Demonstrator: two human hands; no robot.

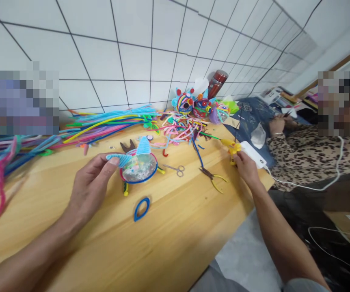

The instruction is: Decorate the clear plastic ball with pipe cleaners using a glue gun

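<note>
My left hand (pixel 91 184) pinches a light blue pipe cleaner piece (pixel 120 158) attached to a clear round ornament (pixel 139 166) rimmed in red and blue, which rests on the wooden table (pixel 175 227). My right hand (pixel 245 167) is closed on a yellow glue gun (pixel 232 148) near the table's right edge. A blue pipe cleaner loop (pixel 141 209) lies in front of the ornament.
Small scissors (pixel 176 169) and pliers (pixel 213 178) lie between my hands. Piles of coloured pipe cleaners (pixel 102 125) cover the back and left. Finished colourful ornaments (pixel 199 106) and a dark bottle (pixel 217 83) stand at the back. Another person in a leopard-print sleeve (pixel 309 156) sits at right.
</note>
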